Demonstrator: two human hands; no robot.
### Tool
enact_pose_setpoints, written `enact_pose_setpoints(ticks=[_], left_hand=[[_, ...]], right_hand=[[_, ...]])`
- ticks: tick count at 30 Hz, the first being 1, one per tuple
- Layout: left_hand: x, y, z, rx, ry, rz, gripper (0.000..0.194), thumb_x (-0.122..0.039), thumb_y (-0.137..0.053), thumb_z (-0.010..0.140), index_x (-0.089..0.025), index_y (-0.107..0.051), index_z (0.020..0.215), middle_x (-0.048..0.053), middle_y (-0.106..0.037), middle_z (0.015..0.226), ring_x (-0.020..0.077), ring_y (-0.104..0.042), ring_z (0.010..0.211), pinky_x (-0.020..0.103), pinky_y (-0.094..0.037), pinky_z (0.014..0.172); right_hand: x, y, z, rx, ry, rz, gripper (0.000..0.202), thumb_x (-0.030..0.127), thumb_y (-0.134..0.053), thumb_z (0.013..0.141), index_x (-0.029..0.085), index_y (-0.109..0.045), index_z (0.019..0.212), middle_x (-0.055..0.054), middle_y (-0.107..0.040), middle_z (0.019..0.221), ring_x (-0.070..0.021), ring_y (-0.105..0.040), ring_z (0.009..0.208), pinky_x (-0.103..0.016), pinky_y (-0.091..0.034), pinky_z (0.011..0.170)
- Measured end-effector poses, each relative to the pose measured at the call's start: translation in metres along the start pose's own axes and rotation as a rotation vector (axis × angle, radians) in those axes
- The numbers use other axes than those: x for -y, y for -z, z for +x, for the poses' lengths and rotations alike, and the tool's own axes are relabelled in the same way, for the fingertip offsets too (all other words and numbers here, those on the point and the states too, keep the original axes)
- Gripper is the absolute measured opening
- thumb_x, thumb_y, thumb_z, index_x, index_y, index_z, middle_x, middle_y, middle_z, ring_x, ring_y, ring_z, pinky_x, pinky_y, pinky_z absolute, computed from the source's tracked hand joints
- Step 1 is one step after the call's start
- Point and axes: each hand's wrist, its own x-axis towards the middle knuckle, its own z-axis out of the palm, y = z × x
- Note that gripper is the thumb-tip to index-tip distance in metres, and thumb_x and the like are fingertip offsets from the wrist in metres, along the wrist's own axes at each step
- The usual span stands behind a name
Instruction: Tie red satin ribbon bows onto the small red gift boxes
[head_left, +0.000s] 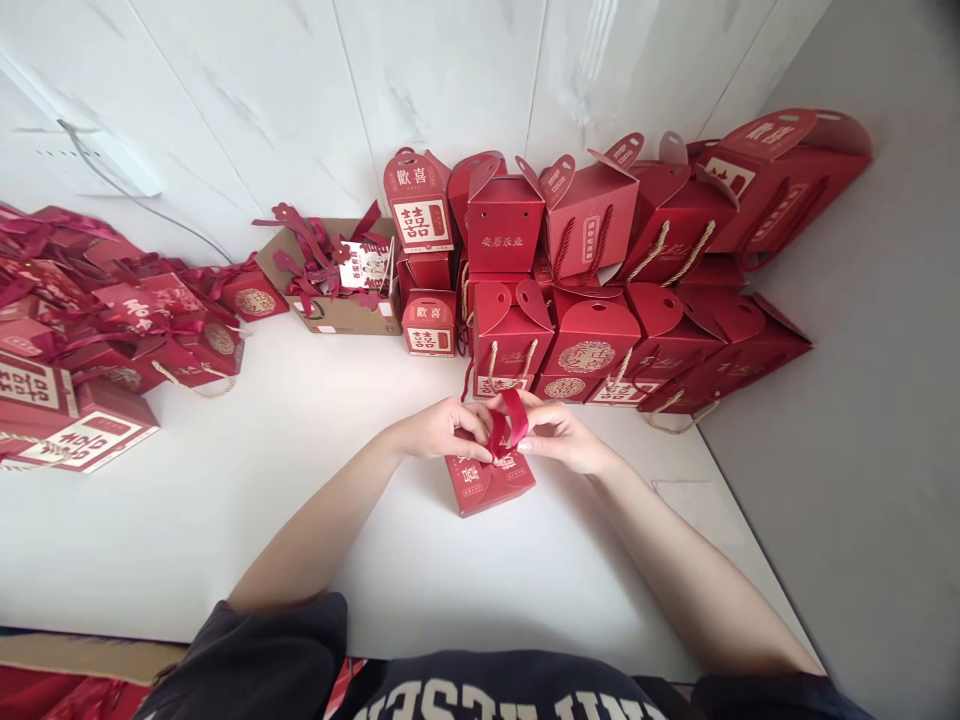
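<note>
Ribbon, pinched in the grip of both left hand and right hand, could slip loose over the box if either pinch slackens.

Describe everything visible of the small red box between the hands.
The small box looks like red card printed with pale characters. Its curved top flaps look folded shut, with a dark red ribbon looped above. It sits slightly turned on the white table. The left hand and right hand hold the ribbon, hiding its far side.
</note>
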Motion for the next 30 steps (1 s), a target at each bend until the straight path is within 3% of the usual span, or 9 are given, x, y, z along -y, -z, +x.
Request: enact_pose_setpoints(ticks=[2, 6, 13, 24, 27, 30], left_hand=[[-0.002, 0.001, 0.000, 0.010, 0.012, -0.019, 0.014, -0.029, -0.077, 0.077, -0.015, -0.078, 0.075, 0.008, -0.072, 0.084, 0.0177, -0.066, 0.092, 0.033, -0.044, 0.101], [-0.010, -0.001, -0.001, 0.033, 0.102, -0.124, 0.020, -0.030, -0.073, 0.081, -0.012, -0.078, 0.087, 0.011, -0.075, 0.090, 0.0197, -0.069, 0.088, 0.032, -0.053, 0.086], [-0.020, -0.008, -0.002, -0.062, 0.153, -0.200, 0.025, -0.026, -0.078, 0.075, -0.012, -0.074, 0.096, 0.012, -0.074, 0.106, 0.0247, -0.068, 0.105, 0.035, -0.056, 0.090], [-0.017, -0.009, -0.002, 0.013, 0.078, -0.105, 0.025, -0.025, -0.078, 0.074, -0.012, -0.073, 0.094, 0.010, -0.074, 0.095, 0.0217, -0.069, 0.095, 0.032, -0.057, 0.085], [-0.016, -0.009, -0.001, 0.009, 0.035, -0.096, 0.017, -0.027, -0.074, 0.080, -0.012, -0.073, 0.089, 0.009, -0.074, 0.090, 0.0204, -0.068, 0.093, 0.031, -0.055, 0.084], [-0.016, -0.008, -0.002, 0.029, 0.076, -0.113, 0.019, -0.030, -0.069, 0.084, -0.012, -0.074, 0.089, 0.008, -0.073, 0.088, 0.0191, -0.068, 0.089, 0.030, -0.054, 0.082]], right_hand=[[0.007, -0.002, 0.004, 0.016, 0.020, -0.025, 0.011, 0.034, -0.076, 0.081, 0.024, -0.077, 0.083, -0.007, -0.062, 0.120, -0.0241, -0.054, 0.120, -0.045, -0.036, 0.108], [0.018, -0.008, 0.015, 0.025, 0.036, -0.068, 0.011, 0.034, -0.076, 0.081, 0.023, -0.076, 0.082, -0.006, -0.062, 0.112, -0.0215, -0.060, 0.108, -0.042, -0.043, 0.102], [0.021, -0.022, 0.032, 0.013, 0.082, -0.252, 0.011, 0.033, -0.070, 0.086, 0.023, -0.075, 0.084, -0.004, -0.057, 0.092, -0.0175, -0.058, 0.088, -0.035, -0.048, 0.085], [0.013, -0.030, 0.031, 0.013, 0.094, -0.400, 0.013, 0.033, -0.065, 0.090, 0.023, -0.074, 0.086, -0.002, -0.052, 0.083, -0.0158, -0.055, 0.076, -0.031, -0.048, 0.070], [0.016, -0.030, 0.032, 0.012, 0.096, -0.433, 0.014, 0.033, -0.063, 0.091, 0.023, -0.072, 0.088, -0.003, -0.055, 0.084, -0.0160, -0.055, 0.075, -0.030, -0.047, 0.069], [0.024, -0.025, 0.031, 0.003, 0.045, -0.446, 0.017, 0.035, -0.058, 0.094, 0.021, -0.067, 0.090, -0.002, -0.058, 0.082, -0.0150, -0.054, 0.073, -0.028, -0.045, 0.067]])
